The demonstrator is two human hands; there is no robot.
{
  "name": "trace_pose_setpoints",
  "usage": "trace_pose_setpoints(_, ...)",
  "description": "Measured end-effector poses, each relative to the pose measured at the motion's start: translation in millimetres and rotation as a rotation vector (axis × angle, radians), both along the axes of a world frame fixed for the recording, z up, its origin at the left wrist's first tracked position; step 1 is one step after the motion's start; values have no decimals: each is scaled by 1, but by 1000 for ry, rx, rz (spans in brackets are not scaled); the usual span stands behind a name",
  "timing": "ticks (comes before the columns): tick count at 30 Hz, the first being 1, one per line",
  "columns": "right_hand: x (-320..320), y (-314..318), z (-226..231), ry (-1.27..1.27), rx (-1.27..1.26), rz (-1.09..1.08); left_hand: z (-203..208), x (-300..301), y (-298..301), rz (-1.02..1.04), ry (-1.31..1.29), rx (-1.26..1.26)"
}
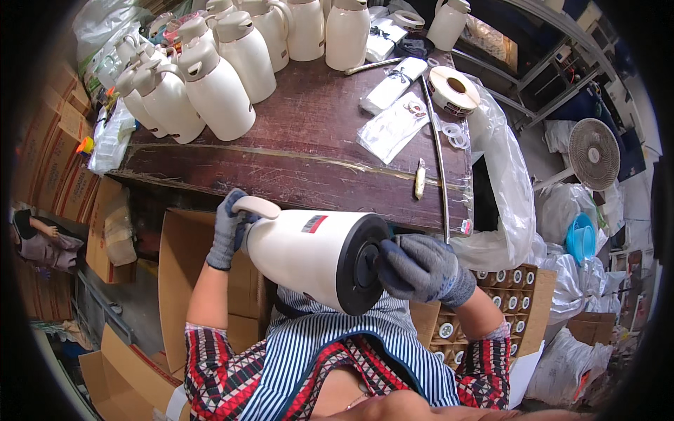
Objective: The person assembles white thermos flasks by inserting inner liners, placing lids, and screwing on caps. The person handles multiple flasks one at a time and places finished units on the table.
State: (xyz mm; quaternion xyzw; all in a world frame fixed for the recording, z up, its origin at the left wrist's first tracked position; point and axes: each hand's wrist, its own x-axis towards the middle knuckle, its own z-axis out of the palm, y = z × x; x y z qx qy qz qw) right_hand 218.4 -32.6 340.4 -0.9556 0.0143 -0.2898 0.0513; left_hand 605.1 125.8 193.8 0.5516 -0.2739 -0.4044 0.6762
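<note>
A white thermos jug [298, 256] lies on its side in front of my body, its black base [353, 284] turned to the right. My left hand [226, 231], in a grey glove, is closed around the jug's top end beside the handle [257, 206]. My right hand [427, 272], gloved too, has its fingers bent and pressed against the round black plug [366, 265] in the middle of the base. The fingertips partly hide the plug. A small red and grey label [314, 224] shows on the jug's side.
Several white jugs [217, 95] stand on the dark wooden table [302, 126]. A label roll [454, 91], plastic bags [394, 128], a cutter knife [420, 179] and a metal rod [439, 161] lie at right. Open cartons [179, 281] flank me; one divided carton [537, 302] holds several round-topped items.
</note>
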Motion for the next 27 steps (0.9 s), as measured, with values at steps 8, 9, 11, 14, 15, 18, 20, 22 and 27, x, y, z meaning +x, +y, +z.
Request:
trace_pose_setpoints(8,2,-20,20,-26,-422,555,-13,-40,-14,-606,-74,290)
trace_pose_setpoints(9,1,-17,18,-18,-414,541,-14,-46,-11,-667,56,346)
trace_pose_setpoints(11,-4,-9,16,18,-406,475,-22,-51,-10,-707,51,351)
trace_pose_setpoints(14,-12,-2,14,81,-399,347,-24,-55,-8,-690,73,342)
trace_pose_setpoints(15,-12,-1,16,94,-380,346,-21,-55,-8,-673,86,345)
trace_pose_setpoints(18,-9,2,25,109,-353,352,-25,-51,-6,-659,124,309)
trace_pose_setpoints(20,-9,3,28,160,-276,322,-2,-57,-8,-663,133,300)
trace_pose_setpoints(22,-7,3,32,178,-262,338,5,-56,-6,-649,127,323)
trace_pose_setpoints(27,0,7,42,234,-349,442,-1,-53,-1,-688,-118,256)
